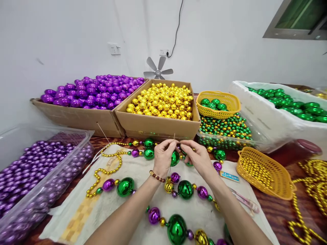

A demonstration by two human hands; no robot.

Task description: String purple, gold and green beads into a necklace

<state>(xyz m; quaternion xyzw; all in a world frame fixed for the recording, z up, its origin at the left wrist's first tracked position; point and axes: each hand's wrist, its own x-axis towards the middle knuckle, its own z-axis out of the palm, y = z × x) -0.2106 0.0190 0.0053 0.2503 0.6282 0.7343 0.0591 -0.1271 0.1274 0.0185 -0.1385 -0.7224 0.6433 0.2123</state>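
My left hand (163,156) pinches a thin needle (174,136) that points upward between thumb and fingertips. Close beside it, my right hand (195,154) is closed, its fingertips bent together; what they hold is hidden. Just below and between both hands hangs a large green bead (175,158). Strings of green, purple and gold beads lie around my wrists on a pale cloth (102,217). One such strand has a big green bead (185,189) under my hands. To the left, a strand of small gold beads (104,173) curves over the cloth.
Behind stand cardboard boxes of purple beads (92,93) and gold beads (163,102). Right of them are a yellow basket (230,102), a foam box (255,109) and another yellow basket (281,180). A clear tub (84,149) of purple beads sits left. A pink-handled tool (246,200) lies right.
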